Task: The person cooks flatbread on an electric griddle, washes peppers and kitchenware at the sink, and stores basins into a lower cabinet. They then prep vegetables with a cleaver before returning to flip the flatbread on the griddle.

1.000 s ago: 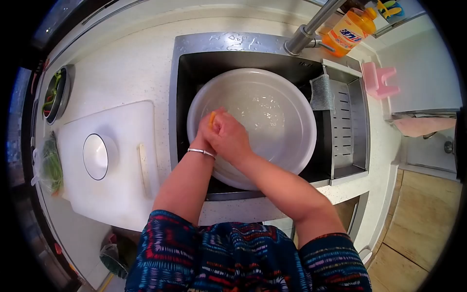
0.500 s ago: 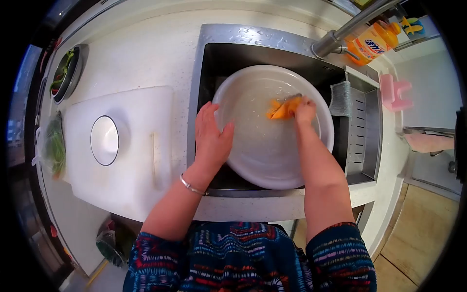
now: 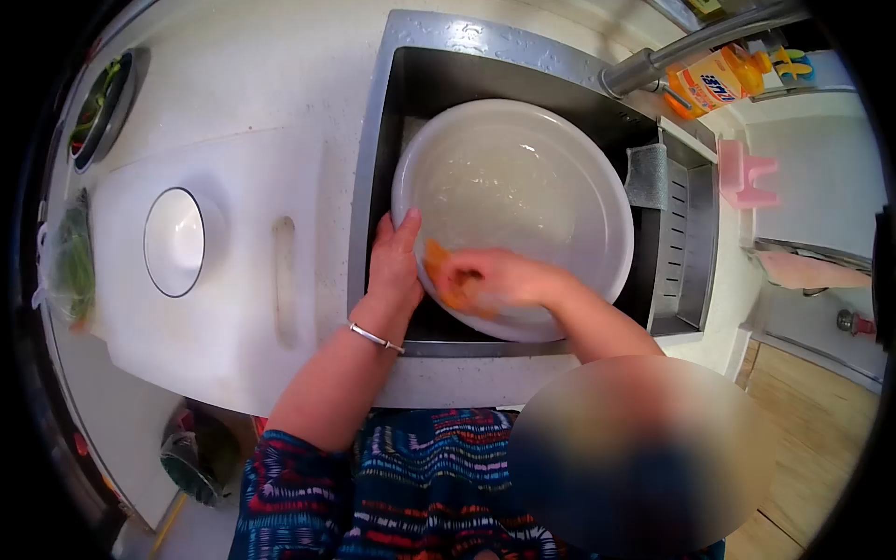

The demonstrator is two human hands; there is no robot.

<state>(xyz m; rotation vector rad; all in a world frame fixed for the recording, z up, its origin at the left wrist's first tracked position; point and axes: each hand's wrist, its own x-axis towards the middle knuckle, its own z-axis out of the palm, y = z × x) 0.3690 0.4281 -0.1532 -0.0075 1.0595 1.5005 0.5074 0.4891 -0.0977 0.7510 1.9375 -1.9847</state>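
A large white basin sits in the steel sink, with some shallow water on its bottom. My left hand holds the basin's left side, the thumb at the rim and the fingers outside it. In my right hand is a bunched orange cloth, pressed against the basin's inner wall at the lower left, close to my left hand. Motion blurs the cloth and the right fingers a little.
The sink has a drain rack and a grey mesh cloth at right. On the left, a white bowl stands on a cutting board. An orange bottle is beside the faucet.
My right hand has carried the orange cloth from the basin's right side to its lower left wall. My left hand has closed on the rim. The view has shifted slightly.
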